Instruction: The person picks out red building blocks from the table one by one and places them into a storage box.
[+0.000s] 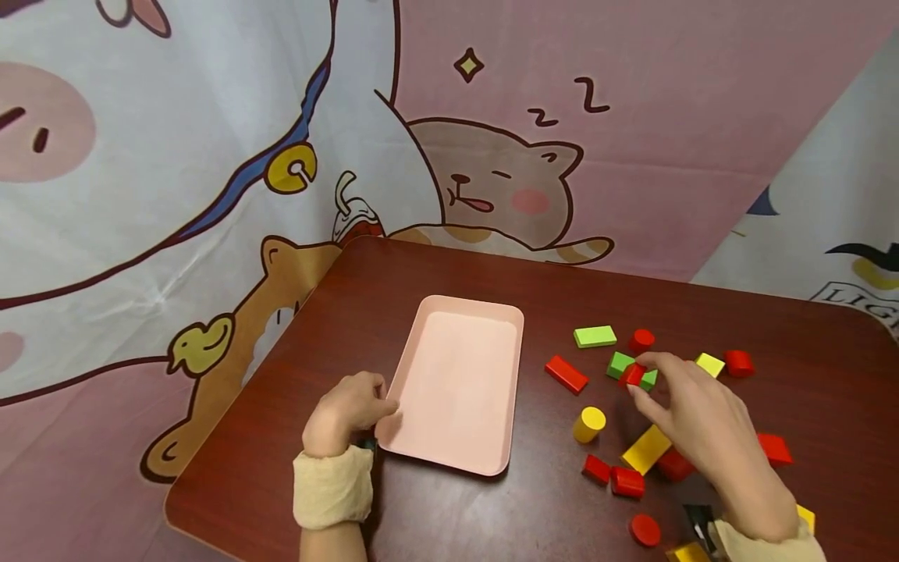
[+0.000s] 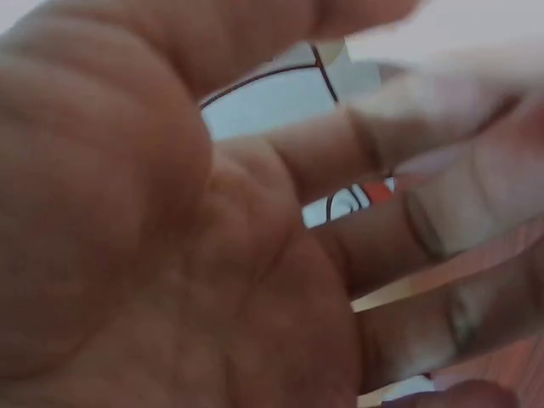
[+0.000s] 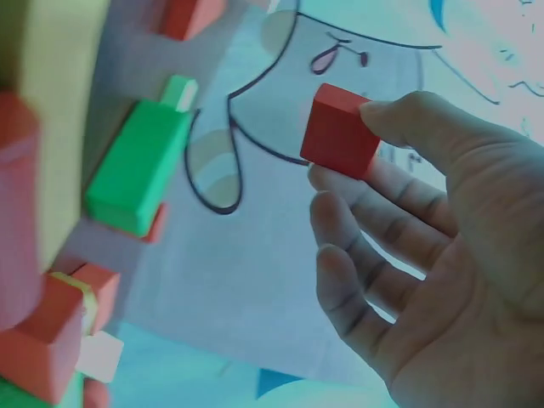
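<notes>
A small red block [image 3: 340, 132] is pinched between the thumb and fingertips of my right hand [image 1: 702, 417]. In the head view it hangs in front of a green block [image 1: 621, 364], partly hiding it. My left hand [image 1: 349, 410] grips the left rim of a shallow pink tray [image 1: 456, 382], near its front corner. Its thumb lies over the rim, and the other fingers are mostly hidden there. The left wrist view shows the palm [image 2: 238, 255] and bent fingers, with a pale strip along the upper right.
Wooden-table blocks surround my right hand: a light green block [image 1: 595, 337], a red bar [image 1: 566, 375], a yellow cylinder [image 1: 589, 425], a yellow block [image 1: 646, 449] and several red pieces. A red disc [image 1: 644, 530] lies near the front. A cartoon-printed cloth [image 1: 667, 140] hangs behind the table.
</notes>
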`<state>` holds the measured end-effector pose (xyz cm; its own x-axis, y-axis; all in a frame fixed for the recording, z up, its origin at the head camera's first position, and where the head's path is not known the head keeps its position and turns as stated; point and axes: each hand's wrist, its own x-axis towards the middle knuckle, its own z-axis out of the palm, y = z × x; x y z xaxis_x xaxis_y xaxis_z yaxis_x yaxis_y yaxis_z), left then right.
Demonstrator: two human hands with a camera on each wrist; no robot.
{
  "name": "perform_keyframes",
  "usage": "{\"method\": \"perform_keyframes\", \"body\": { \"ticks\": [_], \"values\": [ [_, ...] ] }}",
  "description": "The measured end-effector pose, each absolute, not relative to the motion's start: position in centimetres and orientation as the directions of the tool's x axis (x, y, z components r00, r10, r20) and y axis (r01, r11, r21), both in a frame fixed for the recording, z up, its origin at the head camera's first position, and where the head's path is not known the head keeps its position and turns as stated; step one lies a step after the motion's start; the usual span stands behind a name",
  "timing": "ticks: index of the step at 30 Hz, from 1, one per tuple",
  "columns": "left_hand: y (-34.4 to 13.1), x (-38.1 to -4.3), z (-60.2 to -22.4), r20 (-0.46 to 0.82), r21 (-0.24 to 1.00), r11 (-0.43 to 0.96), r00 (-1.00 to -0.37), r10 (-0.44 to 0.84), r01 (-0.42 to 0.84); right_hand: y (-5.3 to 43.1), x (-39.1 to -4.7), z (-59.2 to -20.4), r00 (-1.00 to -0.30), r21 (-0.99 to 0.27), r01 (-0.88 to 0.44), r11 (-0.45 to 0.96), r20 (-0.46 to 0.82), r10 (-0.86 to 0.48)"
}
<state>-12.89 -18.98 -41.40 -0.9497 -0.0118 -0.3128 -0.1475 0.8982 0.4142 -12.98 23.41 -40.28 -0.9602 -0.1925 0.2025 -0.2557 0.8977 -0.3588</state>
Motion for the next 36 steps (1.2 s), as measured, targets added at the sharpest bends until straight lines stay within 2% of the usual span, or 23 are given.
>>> {"method": "perform_keyframes", "body": {
  "ticks": [9,15,22,27,31,36],
  "values": [
    [-17.6,-14.6,-42.2,-0.233,0.395,0.915,-0.972,0.016,-0.080,19.7,-10.5,-37.9,-0.896,-0.338,-0.399,0.853,0.342,-0.283],
    [-17.5,-14.4,-42.5,-0.237,0.376,0.924,-0.971,0.024,-0.069,17.4,-10.2,-37.5,-0.847,-0.328,-0.488,0.809,0.402,-0.348],
    [-18.4,-13.8,-41.6,-0.222,0.381,0.922,-0.975,0.017,-0.071,16.6,-10.2,-37.9,-0.847,-0.305,-0.496,0.813,0.375,-0.376],
    [-18.6,-14.0,-41.9,-0.235,0.417,0.909,-0.965,0.116,0.008,15.3,-10.1,-38.2,-0.829,-0.308,-0.538,0.785,0.360,-0.428],
    [-18.3,-14.5,-42.6,-0.182,0.427,0.899,-0.966,0.185,0.092,14.3,-10.1,-38.6,-0.818,-0.312,-0.563,0.766,0.346,-0.460],
    [-17.8,-15.0,-43.0,-0.124,0.423,0.894,-0.969,0.214,0.144,13.6,-10.0,-39.3,-0.805,-0.307,-0.582,0.753,0.346,-0.482]
  ]
}}
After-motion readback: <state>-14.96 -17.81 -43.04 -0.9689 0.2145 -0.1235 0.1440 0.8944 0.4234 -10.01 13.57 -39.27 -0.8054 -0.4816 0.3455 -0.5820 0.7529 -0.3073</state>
